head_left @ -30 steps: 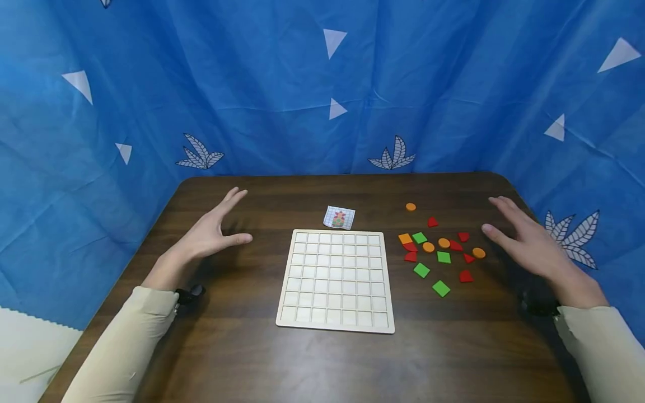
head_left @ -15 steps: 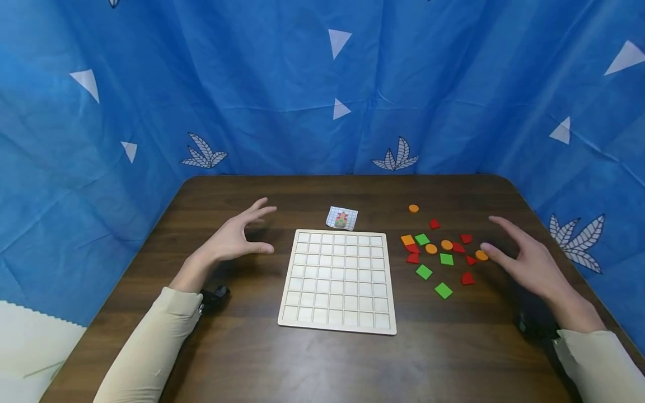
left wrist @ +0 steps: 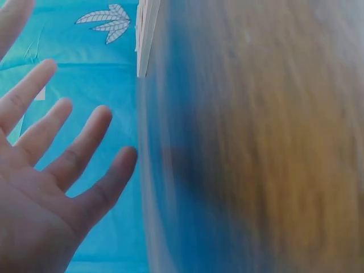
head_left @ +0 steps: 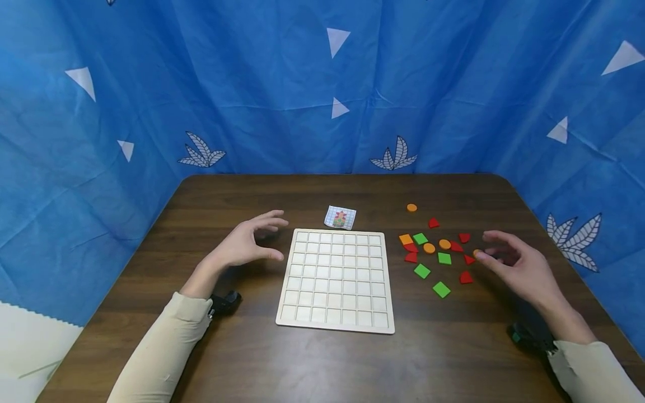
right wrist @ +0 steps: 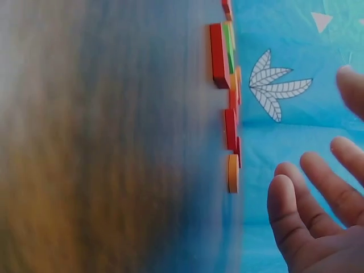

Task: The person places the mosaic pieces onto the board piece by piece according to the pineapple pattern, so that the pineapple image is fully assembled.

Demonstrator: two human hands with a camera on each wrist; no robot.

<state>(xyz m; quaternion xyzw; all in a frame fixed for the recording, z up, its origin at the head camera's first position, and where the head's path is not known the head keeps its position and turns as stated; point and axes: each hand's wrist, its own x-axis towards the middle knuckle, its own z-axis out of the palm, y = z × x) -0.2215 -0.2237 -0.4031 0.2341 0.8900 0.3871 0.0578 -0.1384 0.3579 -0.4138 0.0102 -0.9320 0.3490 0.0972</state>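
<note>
A white grid board (head_left: 335,331) lies flat at the middle of the table. To its left hovers my left hand (head_left: 242,245), fingers spread, thumb near the board's edge; it holds nothing. My right hand (head_left: 526,274) is at the right side of the scattered pieces, fingers relaxed and slightly bent. Its thumb tip overlaps an orange disc (head_left: 476,253) in the head view. In the right wrist view that hand's fingers (right wrist: 284,196) stand apart from the orange disc (right wrist: 233,173), with nothing between them. Near it lie red pieces (head_left: 466,277) and green squares (head_left: 441,289).
A small paper card (head_left: 340,217) with a coloured pattern on a grid lies just behind the board. Another orange disc (head_left: 411,207) sits farther back, away from the pile. Blue curtain (head_left: 282,89) hangs around the dark wooden table (head_left: 322,369).
My left hand has moved right, toward the board. My right hand has come lower and nearer the pieces, its fingers bending a little more. Board, card and pieces stay in place.
</note>
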